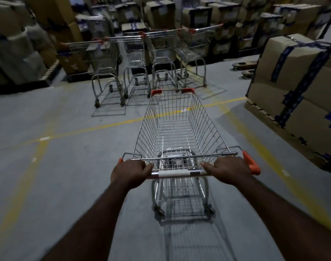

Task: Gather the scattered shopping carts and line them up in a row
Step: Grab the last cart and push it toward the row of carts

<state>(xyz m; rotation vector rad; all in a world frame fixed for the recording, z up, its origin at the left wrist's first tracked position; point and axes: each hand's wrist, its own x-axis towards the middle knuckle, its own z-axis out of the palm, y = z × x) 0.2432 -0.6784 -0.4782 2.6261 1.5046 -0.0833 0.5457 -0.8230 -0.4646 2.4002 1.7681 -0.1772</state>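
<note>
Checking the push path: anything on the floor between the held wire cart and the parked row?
Nothing visible. Left hand and right hand grip the handle of the empty chrome wire shopping cart. Bare grey concrete floor with yellow lines lies between it and the row of four parked carts. Cardboard boxes stand off right.

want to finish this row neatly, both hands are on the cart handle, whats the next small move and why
Probably push the held cart forward while steering slightly right. Both the left hand and right hand grip its handle, and four parked carts already stand side by side ahead. Its nose points at the row's right half, while open floor shows beyond the rightmost cart, before the stacked boxes.
</note>
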